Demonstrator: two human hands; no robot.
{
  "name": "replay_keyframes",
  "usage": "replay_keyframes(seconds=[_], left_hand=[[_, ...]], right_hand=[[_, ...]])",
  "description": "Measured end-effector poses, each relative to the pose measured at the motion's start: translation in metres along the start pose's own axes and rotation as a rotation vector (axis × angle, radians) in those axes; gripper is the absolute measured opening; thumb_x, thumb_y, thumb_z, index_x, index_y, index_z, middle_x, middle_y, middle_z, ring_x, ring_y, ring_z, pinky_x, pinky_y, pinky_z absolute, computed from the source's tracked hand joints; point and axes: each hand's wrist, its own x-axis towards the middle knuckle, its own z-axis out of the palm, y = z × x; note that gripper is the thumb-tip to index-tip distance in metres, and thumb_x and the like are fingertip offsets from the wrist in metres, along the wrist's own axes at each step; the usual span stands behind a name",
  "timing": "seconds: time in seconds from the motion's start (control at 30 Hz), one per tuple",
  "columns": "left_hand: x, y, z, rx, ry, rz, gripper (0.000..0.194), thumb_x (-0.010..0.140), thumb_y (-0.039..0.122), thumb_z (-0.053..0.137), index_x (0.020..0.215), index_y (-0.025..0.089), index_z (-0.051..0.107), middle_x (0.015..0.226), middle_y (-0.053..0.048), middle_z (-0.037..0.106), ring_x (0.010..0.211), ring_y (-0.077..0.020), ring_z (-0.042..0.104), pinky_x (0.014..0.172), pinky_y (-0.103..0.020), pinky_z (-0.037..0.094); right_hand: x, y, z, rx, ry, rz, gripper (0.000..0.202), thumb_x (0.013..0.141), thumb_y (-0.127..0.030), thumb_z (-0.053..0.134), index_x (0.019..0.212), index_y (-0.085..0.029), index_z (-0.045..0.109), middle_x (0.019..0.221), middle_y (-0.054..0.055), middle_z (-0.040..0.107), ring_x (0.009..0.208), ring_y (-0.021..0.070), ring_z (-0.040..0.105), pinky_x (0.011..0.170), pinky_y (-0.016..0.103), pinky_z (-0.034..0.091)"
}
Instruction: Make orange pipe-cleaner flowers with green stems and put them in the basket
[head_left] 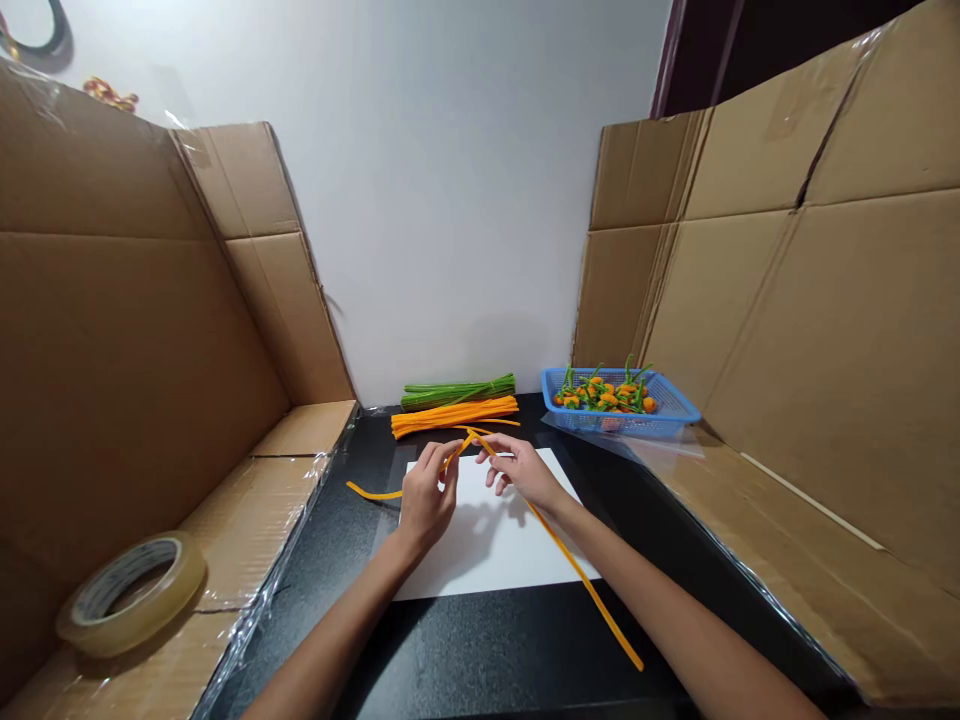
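An orange fuzzy stem (pixel 586 583) is bent to a peak between my hands, above a white sheet (pixel 480 560). One end reaches out left of my left hand; the other runs down to the right, under my right forearm. My left hand (pixel 432 490) pinches the stem near the bend with thumb and finger. On the other side of the peak, my right hand (pixel 521 470) has its fingertips closed on the stem, its lower fingers loosely curled. Behind the hands lie a bundle of orange stems (pixel 454 414) and a bundle of green stems (pixel 459 392).
A blue basket (pixel 675 405) at the back right holds several small orange and green pieces. A clear plastic bag (pixel 660 446) lies below it. A tape roll (pixel 133 592) rests on cardboard at the left. Cardboard walls (pixel 847 330) flank the black table (pixel 480 650).
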Motion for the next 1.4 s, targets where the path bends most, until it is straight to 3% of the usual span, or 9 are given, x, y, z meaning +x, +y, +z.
replay_keyframes(seconds=[0.1,0.2,0.3,0.43,0.57,0.7,1.0,1.17,1.4], left_hand=[[-0.001,0.003,0.0,-0.025,-0.012,-0.032,0.023,0.099,0.022,0.047,0.116,0.021,0.064,0.093,-0.005,0.066,0.073,-0.0132,0.061,0.064,-0.023,0.046],[0.001,0.007,0.0,-0.079,0.016,-0.073,0.019,0.099,0.027,0.05,0.107,0.02,0.067,0.092,-0.005,0.068,0.076,-0.0139,0.062,0.066,-0.023,0.046],[0.002,0.01,0.001,-0.159,0.024,-0.109,0.019,0.099,0.031,0.053,0.101,0.02,0.068,0.093,-0.005,0.07,0.079,-0.0138,0.063,0.067,-0.023,0.046],[0.002,0.011,0.001,-0.183,0.031,-0.136,0.02,0.099,0.032,0.053,0.097,0.019,0.068,0.089,-0.004,0.07,0.074,-0.0121,0.062,0.063,-0.021,0.046],[-0.002,0.012,0.005,-0.19,0.016,-0.157,0.019,0.099,0.032,0.052,0.097,0.017,0.065,0.086,-0.004,0.07,0.07,-0.0115,0.063,0.062,-0.021,0.047],[-0.004,0.012,0.007,-0.195,0.015,-0.169,0.017,0.098,0.031,0.052,0.1,0.017,0.062,0.087,-0.003,0.069,0.066,-0.0101,0.061,0.06,-0.019,0.047],[-0.004,0.014,0.004,-0.201,-0.029,-0.162,0.016,0.097,0.023,0.051,0.106,0.018,0.063,0.087,-0.003,0.068,0.067,-0.01,0.058,0.06,-0.019,0.045],[-0.005,0.013,0.004,-0.193,-0.046,-0.109,0.021,0.096,0.019,0.049,0.111,0.019,0.063,0.092,-0.004,0.069,0.07,-0.0108,0.058,0.063,-0.02,0.045],[-0.006,0.013,0.003,-0.212,-0.051,-0.137,0.022,0.095,0.019,0.049,0.111,0.019,0.063,0.091,-0.004,0.068,0.071,-0.0114,0.059,0.063,-0.02,0.045]], right_hand=[[-0.004,0.001,0.009,0.081,-0.015,-0.014,0.04,0.071,-0.019,0.056,0.11,-0.021,0.065,0.091,0.001,0.065,0.058,0.0088,0.061,0.047,0.02,0.046],[-0.006,-0.002,0.011,0.102,-0.035,-0.024,0.043,0.072,-0.019,0.06,0.115,-0.022,0.064,0.088,-0.001,0.064,0.048,0.004,0.049,0.04,0.017,0.032],[-0.007,-0.003,0.012,0.079,-0.047,-0.036,0.032,0.081,-0.034,0.066,0.11,-0.021,0.066,0.079,-0.003,0.06,0.042,0.0016,0.039,0.038,0.017,0.022],[-0.006,0.0,0.015,0.038,0.009,-0.06,0.035,0.085,-0.052,0.063,0.093,-0.018,0.068,0.072,-0.002,0.059,0.043,0.0047,0.047,0.036,0.018,0.028],[-0.006,0.002,0.017,0.023,0.064,-0.092,0.031,0.079,-0.046,0.071,0.091,-0.017,0.069,0.075,0.0,0.063,0.051,0.0094,0.058,0.042,0.021,0.044],[-0.009,-0.001,0.021,0.096,0.031,-0.086,0.035,0.076,-0.04,0.075,0.102,-0.018,0.068,0.08,0.001,0.065,0.055,0.0106,0.059,0.044,0.022,0.046],[-0.012,-0.006,0.024,0.412,0.103,0.035,0.032,0.068,-0.036,0.083,0.09,-0.015,0.072,0.07,-0.002,0.059,0.045,0.0009,0.041,0.041,0.018,0.02],[-0.012,-0.01,0.023,0.459,0.097,0.079,0.032,0.067,-0.034,0.084,0.09,-0.015,0.072,0.068,-0.003,0.056,0.044,0.0008,0.038,0.042,0.019,0.018],[-0.012,-0.008,0.023,0.489,0.05,0.121,0.034,0.067,-0.032,0.083,0.093,-0.015,0.068,0.068,-0.003,0.059,0.047,0.0034,0.043,0.045,0.02,0.022]])
